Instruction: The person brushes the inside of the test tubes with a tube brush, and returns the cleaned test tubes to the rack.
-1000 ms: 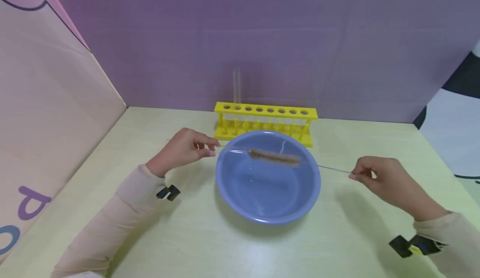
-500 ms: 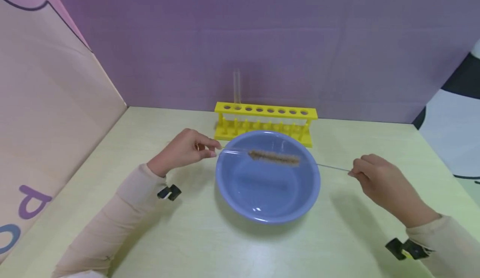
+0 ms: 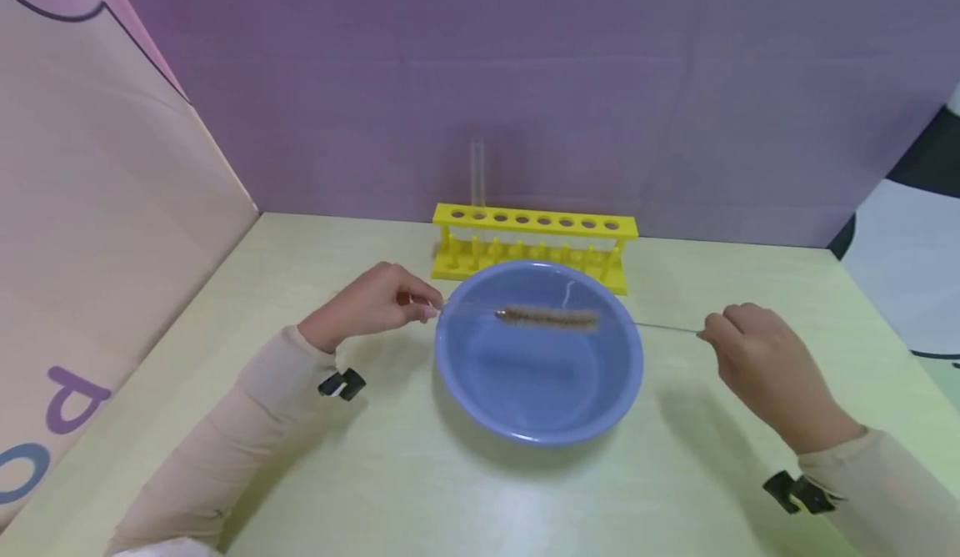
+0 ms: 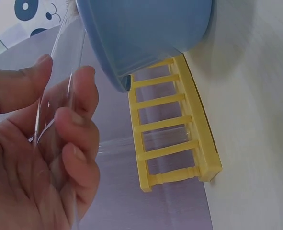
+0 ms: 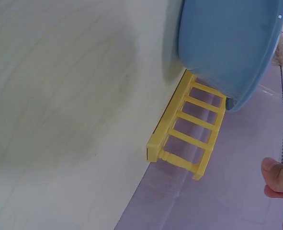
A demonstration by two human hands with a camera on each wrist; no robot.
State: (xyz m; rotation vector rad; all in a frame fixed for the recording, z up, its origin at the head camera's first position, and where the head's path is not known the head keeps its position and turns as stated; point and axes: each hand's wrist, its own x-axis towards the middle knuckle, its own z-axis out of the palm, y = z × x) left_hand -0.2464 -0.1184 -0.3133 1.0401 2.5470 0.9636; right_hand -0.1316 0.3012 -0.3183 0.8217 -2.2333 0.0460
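Observation:
In the left wrist view, my left hand (image 3: 382,307) holds a clear test tube (image 4: 60,91), with thumb and fingers curled round it. My right hand (image 3: 765,365) pinches the thin twisted-wire handle (image 3: 666,327) of a test tube brush. Its brown bristled head (image 3: 547,318) is over the blue basin (image 3: 540,439), in line with the tube. How far the bristles sit inside the glass is hard to make out. Both tube and brush are held nearly level above the basin's rim.
Behind the basin stands a yellow test tube rack (image 3: 536,219). One clear tube (image 3: 477,173) is upright in a hole near its left end. A purple cloth backdrop (image 3: 555,82) rises at the table's (image 3: 300,474) far edge.
My right hand has turned over so its back shows, and has shifted slightly left and up. The brush wire is more level. My left hand stays almost in place on the tube.

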